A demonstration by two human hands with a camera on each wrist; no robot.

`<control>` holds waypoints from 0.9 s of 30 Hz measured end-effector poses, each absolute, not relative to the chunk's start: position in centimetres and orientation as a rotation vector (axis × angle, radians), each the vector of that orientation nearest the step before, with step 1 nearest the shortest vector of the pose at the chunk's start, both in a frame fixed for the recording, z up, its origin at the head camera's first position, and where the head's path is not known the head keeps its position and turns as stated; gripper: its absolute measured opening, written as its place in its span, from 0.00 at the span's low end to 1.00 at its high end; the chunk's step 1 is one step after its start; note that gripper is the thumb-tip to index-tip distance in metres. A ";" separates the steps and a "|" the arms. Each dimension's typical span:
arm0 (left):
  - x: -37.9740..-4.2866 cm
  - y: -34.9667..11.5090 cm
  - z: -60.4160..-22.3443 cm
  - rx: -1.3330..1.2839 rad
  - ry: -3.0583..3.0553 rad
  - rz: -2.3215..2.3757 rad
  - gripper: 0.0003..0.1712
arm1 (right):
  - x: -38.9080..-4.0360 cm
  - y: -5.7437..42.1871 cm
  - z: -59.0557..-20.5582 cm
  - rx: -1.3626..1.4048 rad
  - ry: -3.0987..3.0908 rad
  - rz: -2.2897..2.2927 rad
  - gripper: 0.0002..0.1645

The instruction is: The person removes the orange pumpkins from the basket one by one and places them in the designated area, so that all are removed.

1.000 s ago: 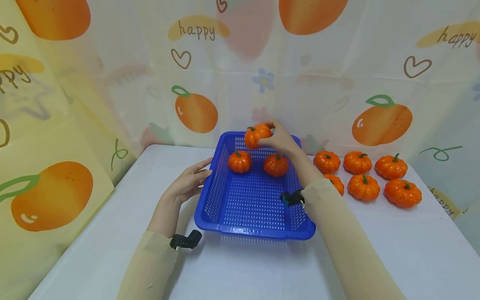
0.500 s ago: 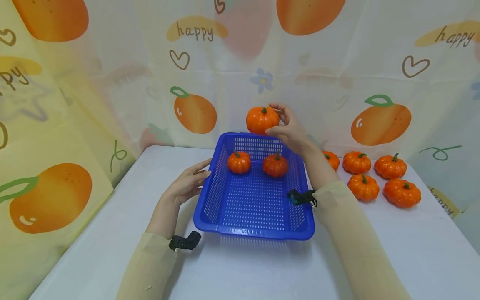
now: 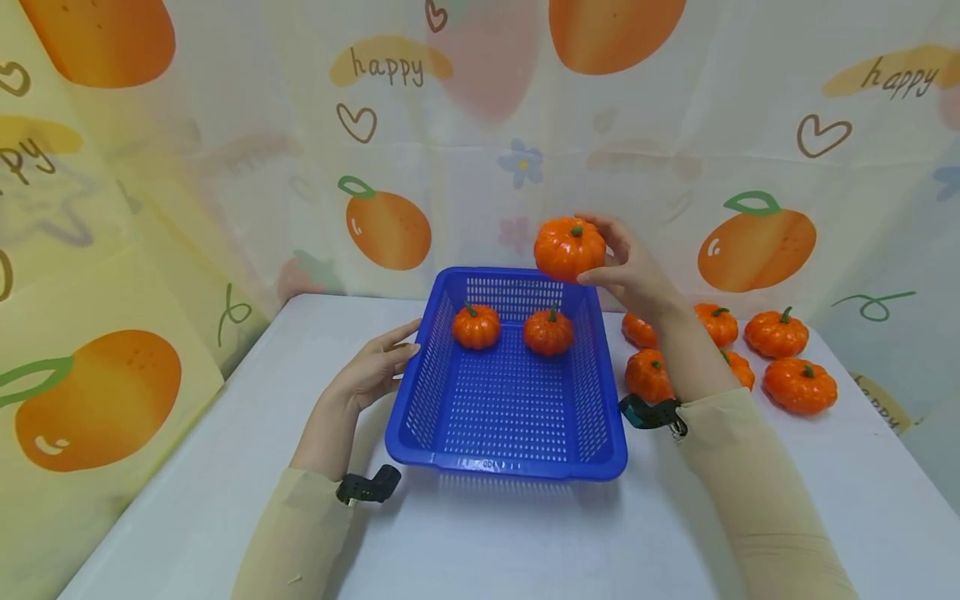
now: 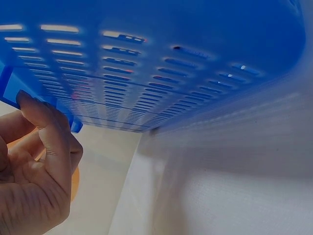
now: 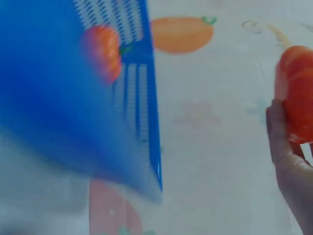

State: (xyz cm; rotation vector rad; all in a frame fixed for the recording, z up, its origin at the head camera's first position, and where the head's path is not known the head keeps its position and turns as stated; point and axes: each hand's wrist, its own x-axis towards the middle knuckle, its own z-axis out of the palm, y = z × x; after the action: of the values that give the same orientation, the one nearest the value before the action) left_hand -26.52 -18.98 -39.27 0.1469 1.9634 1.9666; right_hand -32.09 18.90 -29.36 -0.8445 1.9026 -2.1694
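Observation:
My right hand (image 3: 633, 271) grips a small orange pumpkin (image 3: 568, 250) with a short green stem, fingers behind and thumb in front. It is up in the air over the back right corner of the blue plastic basket (image 3: 506, 468). The right wrist view shows this pumpkin (image 5: 299, 95) cut off by the frame's edge. Inside the basket, towards its back, sit two more pumpkins, one on the left (image 3: 477, 327) and one on the right (image 3: 548, 332). My left hand (image 3: 372, 367) holds the basket's left rim, fingertips at the lip (image 4: 44, 142) in the left wrist view.
To the right of the basket, several more pumpkins (image 3: 800, 386) lie in two rows on the white table (image 3: 247, 467), partly hidden by my right forearm. A patterned cloth (image 3: 465, 167) hangs right behind the table, and another stretch of it runs along the left.
The held pumpkin has risen from inside the basket's back and then moved right, with my right hand still gripping it. My left hand and the basket have stayed in place.

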 end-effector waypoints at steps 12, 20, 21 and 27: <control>-26.4 -19.1 -39.4 0.120 1.961 1.976 0.36 | -29.8 24.5 -31.0 -0.864 1.919 -2.144 0.43; -26.5 -18.9 -39.4 0.142 1.960 1.972 0.36 | -28.5 28.1 -32.7 -0.877 1.990 -2.054 0.44; -26.5 -18.9 -39.4 0.146 1.960 1.971 0.36 | -28.3 28.5 -33.0 -0.889 2.004 -2.032 0.45; -26.6 -18.9 -39.4 0.139 1.966 1.970 0.36 | -27.3 30.7 -35.2 -0.863 2.147 -1.898 0.45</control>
State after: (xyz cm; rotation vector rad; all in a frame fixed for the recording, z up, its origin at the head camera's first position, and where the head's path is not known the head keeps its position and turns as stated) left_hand -26.55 -18.89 -39.35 0.1393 1.9660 1.9702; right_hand -27.34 30.66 -35.22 -0.8628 2.1472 -1.8977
